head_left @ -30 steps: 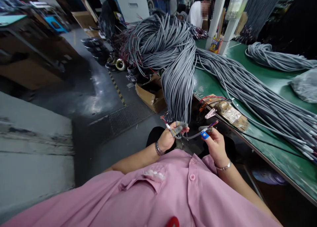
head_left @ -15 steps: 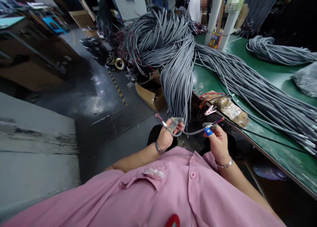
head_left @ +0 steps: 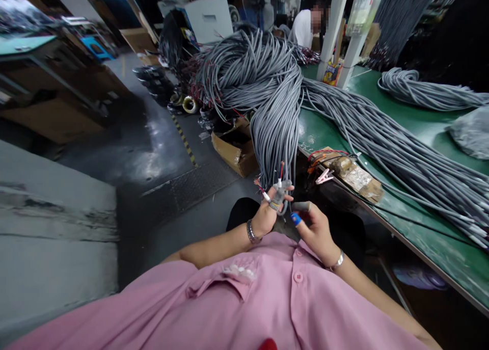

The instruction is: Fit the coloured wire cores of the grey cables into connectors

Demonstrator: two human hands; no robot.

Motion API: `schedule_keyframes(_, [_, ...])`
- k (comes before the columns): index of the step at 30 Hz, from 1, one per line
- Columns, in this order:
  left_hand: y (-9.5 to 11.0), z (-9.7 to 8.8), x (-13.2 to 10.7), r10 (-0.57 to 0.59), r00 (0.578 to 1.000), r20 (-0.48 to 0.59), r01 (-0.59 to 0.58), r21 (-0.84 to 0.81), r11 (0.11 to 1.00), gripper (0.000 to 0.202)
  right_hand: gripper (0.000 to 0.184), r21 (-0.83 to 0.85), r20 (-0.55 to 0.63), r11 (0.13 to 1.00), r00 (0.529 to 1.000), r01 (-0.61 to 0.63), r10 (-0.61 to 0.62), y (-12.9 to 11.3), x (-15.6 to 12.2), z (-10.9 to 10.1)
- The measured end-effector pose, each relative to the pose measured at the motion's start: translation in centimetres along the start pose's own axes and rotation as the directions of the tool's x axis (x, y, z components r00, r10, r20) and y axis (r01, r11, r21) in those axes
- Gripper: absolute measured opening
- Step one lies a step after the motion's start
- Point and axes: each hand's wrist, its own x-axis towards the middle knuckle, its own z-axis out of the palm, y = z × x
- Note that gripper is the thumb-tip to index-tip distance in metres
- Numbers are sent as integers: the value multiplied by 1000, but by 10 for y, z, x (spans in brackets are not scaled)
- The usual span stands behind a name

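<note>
In front of my pink shirt, my left hand point(head_left: 267, 212) is closed on a grey cable. Two cable ends stick out of it, each with a white sleeve point(head_left: 280, 183) and thin bare-ended wires, some red. Grey coverings wrap some of its fingers. Just to the right is my right hand point(head_left: 315, 230), its thumb and index finger apart, the tips close to the cable. Blue tape point(head_left: 295, 218) wraps that thumb, and a grey cover sits on the index finger. Behind both hands hangs a thick bundle of grey cables point(head_left: 273, 131).
The bundle runs over a green table point(head_left: 431, 258) on my right. At its edge lie a taped block point(head_left: 353, 174) and a pink clip point(head_left: 324, 176). An open cardboard box point(head_left: 233, 154) stands on the floor ahead. A grey cabinet point(head_left: 57, 227) is at left; a person point(head_left: 301, 29) sits far back.
My right hand has moved left towards my left hand and let go of its cable end. That end now stands up in my left hand beside the other one.
</note>
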Motion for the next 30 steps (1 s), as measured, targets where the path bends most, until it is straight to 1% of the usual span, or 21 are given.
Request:
schedule_keyframes(1, [1, 3, 0, -21, 999, -35, 19, -55, 998, 45, 20, -53, 45, 998, 999, 22, -19, 0, 1, 2])
schedule_keyframes(3, [1, 9, -1, -42, 997, -66, 35, -107, 994, 47, 23, -153, 101, 987, 994, 55, -39, 1, 4, 8])
schedule_keyframes(5, [0, 15, -3, -79, 994, -74, 68, -143, 987, 48, 23, -239, 109, 969, 993, 64, -38, 3, 6, 12])
schedule_keyframes(7, [-1, 17, -4, -101, 993, -58, 90, -166, 982, 48, 22, -286, 107, 956, 994, 62, -32, 5, 6, 15])
schedule_keyframes(10, [-2, 11, -5, -70, 997, 7, 71, -160, 985, 50, 13, -265, 110, 962, 993, 72, -44, 8, 4, 12])
schedule_keyframes(12, [-3, 3, -4, -21, 999, 47, 27, -112, 993, 62, 9, -209, 87, 975, 995, 69, -52, 11, 2, 7])
schedule_keyframes(14, [-3, -5, -3, 13, 998, 67, -10, -49, 999, 81, 13, -132, 11, 990, 999, 44, -42, 15, 1, 0])
schedule_keyframes(15, [-3, -9, -2, 11, 998, 64, -9, -32, 999, 85, 15, -92, -46, 995, 999, 22, -26, 17, 0, -4])
schedule_keyframes(16, [-3, -13, 0, -8, 999, 52, 10, -33, 999, 84, 17, -55, -106, 998, 994, -3, -2, 20, -1, -8])
schedule_keyframes(17, [-3, -15, 2, -46, 998, 40, 48, -54, 997, 77, 20, -20, -157, 999, 987, -27, 23, 24, -1, -11])
schedule_keyframes(19, [-1, -19, 9, -152, 988, 35, 156, -142, 978, 51, 23, 39, -195, 997, 978, -64, 70, 30, -2, -14])
schedule_keyframes(20, [0, -20, 12, -205, 977, 60, 213, -186, 959, 38, 25, 61, -185, 995, 979, -74, 84, 32, -3, -13])
schedule_keyframes(21, [2, -20, 16, -250, 962, 106, 268, -213, 940, 32, 26, 75, -158, 994, 983, -77, 89, 35, -3, -12])
schedule_keyframes(22, [4, -20, 19, -283, 945, 161, 313, -213, 925, 34, 28, 83, -124, 994, 988, -77, 87, 36, -3, -11])
schedule_keyframes(23, [7, -19, 22, -293, 935, 199, 331, -193, 924, 40, 30, 85, -91, 994, 992, -74, 81, 37, -4, -9])
schedule_keyframes(24, [11, -18, 24, -278, 936, 215, 314, -160, 936, 44, 31, 83, -65, 994, 995, -70, 75, 37, -4, -6])
schedule_keyframes(25, [15, -15, 25, -237, 949, 210, 265, -117, 957, 45, 32, 76, -45, 995, 997, -66, 70, 37, -4, -4])
schedule_keyframes(27, [23, -8, 27, -105, 978, 181, 113, -34, 993, 37, 34, 47, -13, 997, 998, -59, 60, 36, -3, -1])
schedule_keyframes(28, [27, -4, 28, -52, 981, 189, 54, -1, 999, 34, 35, 28, 0, 998, 999, -53, 53, 36, -3, 0])
schedule_keyframes(29, [30, 0, 28, -27, 976, 215, 23, 19, 1000, 32, 36, 7, 19, 999, 999, -45, 45, 36, -3, 1])
schedule_keyframes(30, [32, 5, 28, -23, 968, 249, 17, 27, 999, 31, 36, -13, 38, 999, 999, -35, 35, 36, -3, 2])
